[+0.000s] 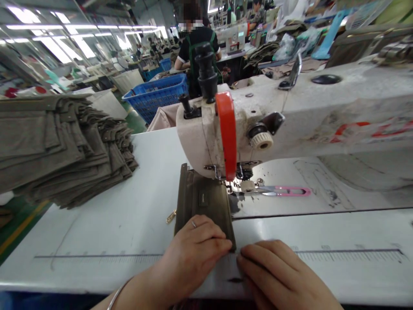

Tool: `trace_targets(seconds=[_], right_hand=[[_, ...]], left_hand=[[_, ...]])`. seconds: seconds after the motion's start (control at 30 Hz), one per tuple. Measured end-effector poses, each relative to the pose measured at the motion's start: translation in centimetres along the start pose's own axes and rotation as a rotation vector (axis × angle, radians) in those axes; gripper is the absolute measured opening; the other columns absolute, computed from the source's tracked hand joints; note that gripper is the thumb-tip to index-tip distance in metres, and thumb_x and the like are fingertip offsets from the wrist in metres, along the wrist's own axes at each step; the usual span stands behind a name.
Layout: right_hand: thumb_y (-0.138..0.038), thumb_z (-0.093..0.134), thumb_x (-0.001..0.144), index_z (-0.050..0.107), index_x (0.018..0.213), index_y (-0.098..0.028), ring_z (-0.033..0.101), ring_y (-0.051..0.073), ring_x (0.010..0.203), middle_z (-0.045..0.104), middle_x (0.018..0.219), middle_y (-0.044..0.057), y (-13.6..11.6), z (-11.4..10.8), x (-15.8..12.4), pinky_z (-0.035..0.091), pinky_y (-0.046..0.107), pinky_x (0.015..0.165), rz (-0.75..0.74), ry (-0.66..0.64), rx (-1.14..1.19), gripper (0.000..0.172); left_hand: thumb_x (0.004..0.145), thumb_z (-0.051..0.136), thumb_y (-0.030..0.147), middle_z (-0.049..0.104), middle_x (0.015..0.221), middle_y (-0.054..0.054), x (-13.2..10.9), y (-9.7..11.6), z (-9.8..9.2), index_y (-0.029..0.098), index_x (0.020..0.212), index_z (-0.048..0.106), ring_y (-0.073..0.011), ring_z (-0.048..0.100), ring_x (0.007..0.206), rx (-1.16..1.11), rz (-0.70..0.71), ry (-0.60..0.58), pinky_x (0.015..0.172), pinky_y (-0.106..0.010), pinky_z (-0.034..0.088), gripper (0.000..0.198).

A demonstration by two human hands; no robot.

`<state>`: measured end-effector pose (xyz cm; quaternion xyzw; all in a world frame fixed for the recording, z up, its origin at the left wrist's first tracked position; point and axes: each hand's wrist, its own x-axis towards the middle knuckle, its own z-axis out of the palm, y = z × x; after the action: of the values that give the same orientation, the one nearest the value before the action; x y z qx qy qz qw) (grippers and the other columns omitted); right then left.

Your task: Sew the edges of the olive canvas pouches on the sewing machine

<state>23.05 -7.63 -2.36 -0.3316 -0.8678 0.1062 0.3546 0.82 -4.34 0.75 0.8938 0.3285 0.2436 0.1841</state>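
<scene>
An olive fabric piece (201, 200) with a small black label and a brass zipper pull (171, 216) lies on the table under the head of a cream sewing machine (290, 116). My left hand (193, 247) presses flat on the near end of the piece, fingers spread, a ring on one finger. My right hand (277, 275) rests beside it at the fabric's near right corner, fingers curled and pinching the edge. An orange guard (227, 133) hangs in front of the needle area.
A tall stack of olive fabric pieces (58, 146) fills the table's left side. Pink thread snips (285, 191) lie on the machine bed to the right of the needle. A blue basket (158, 94) and a seated person (196, 43) are behind the table (106, 232).
</scene>
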Motion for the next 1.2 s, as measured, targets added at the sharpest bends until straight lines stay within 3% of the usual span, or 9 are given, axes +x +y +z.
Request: trace_targets(seconds=[0.5,0.63,0.8,1.0,1.2], right_hand=[[-0.016,0.043,0.097,0.066,0.109,-0.014,0.061,0.021,0.085,0.069,0.107,0.008,0.4,0.1,-0.3,0.054,0.032,0.077,0.016,-0.033,-0.029,0.026],[-0.012,0.038,0.097,0.062,0.119,-0.012,0.062,0.019,0.08,0.066,0.119,0.009,0.7,1.0,-0.4,0.055,0.031,0.071,-0.058,-0.04,-0.161,0.033],[-0.014,0.029,0.099,0.065,0.114,-0.016,0.062,0.019,0.076,0.07,0.109,0.007,1.6,2.5,-0.3,0.055,0.032,0.068,-0.125,0.059,-0.203,0.039],[-0.011,0.029,0.097,0.067,0.107,-0.017,0.06,0.018,0.073,0.071,0.105,0.005,2.1,0.8,1.6,0.054,0.03,0.066,-0.167,-0.041,-0.232,0.04],[-0.01,0.048,0.086,0.063,0.117,-0.016,0.06,0.021,0.081,0.066,0.117,0.004,2.6,-0.1,3.2,0.056,0.035,0.071,-0.073,-0.174,-0.168,0.035]], left_hand=[[0.088,0.057,0.005,0.064,0.093,-0.005,0.2,0.2,-0.1,0.017,0.099,0.066,-0.0171,0.054,0.088,-0.085,-0.051,0.014,0.079,-0.031,0.049,0.019],[0.086,0.059,0.004,0.066,0.105,-0.006,-0.1,0.1,-0.1,0.016,0.103,0.065,-0.0187,0.057,0.098,-0.018,0.024,0.022,0.087,-0.033,0.051,0.022],[0.092,0.052,0.007,0.07,0.106,-0.006,-0.2,-0.5,-0.5,0.011,0.108,0.061,-0.0144,0.062,0.1,0.105,0.196,-0.011,0.091,-0.028,0.052,0.018],[0.095,0.049,0.008,0.069,0.112,-0.005,0.3,-1.7,-1.0,0.012,0.11,0.06,-0.0129,0.062,0.104,0.15,0.202,-0.054,0.097,-0.027,0.049,0.019],[0.096,0.048,0.012,0.07,0.11,-0.004,1.4,-3.5,-1.1,0.013,0.111,0.059,-0.0123,0.061,0.107,0.233,0.252,-0.032,0.097,-0.026,0.048,0.019]])
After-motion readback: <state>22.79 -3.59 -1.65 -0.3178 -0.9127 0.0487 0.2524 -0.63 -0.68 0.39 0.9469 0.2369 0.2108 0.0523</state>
